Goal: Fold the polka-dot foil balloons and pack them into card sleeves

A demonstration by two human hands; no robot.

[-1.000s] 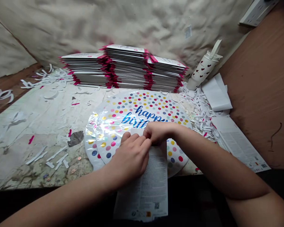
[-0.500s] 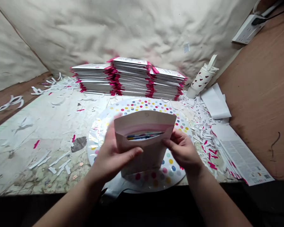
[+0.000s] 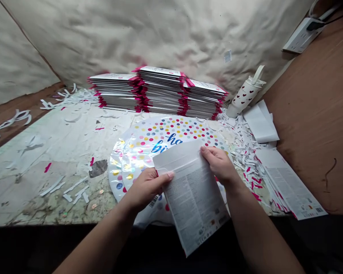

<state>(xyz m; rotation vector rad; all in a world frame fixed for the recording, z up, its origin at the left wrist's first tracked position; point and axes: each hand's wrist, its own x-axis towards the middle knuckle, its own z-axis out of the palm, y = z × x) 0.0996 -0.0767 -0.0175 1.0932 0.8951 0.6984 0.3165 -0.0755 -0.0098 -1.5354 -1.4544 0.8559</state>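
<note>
Both hands are closed on a flat paper envelope (image 3: 193, 198), its back covered in small grey print with a barcode near the lower corner. My left hand (image 3: 144, 190) grips the left edge, thumb lying on top and fingers underneath. At the upper right corner, my right hand (image 3: 220, 163) pinches the paper between thumb and fingers. The envelope tilts, its lower end hanging past the table's front edge. Below it lie round foil balloons (image 3: 131, 152) with coloured dots and blue lettering, partly covered by the envelope. What is inside the envelope is hidden.
Three stacks of pink-edged envelopes (image 3: 161, 91) stand against the back wall. A white tumbler with hearts (image 3: 244, 97) is at the back right, beside paper strips (image 3: 240, 140). More printed envelopes (image 3: 291, 186) lie at the right, and offcuts (image 3: 77, 190) at the left.
The envelope has swung from upright, with its mouth gaping and folded contents showing, to lying tilted with the printed back up. The mouth no longer shows. My right hand has moved up to its corner.
</note>
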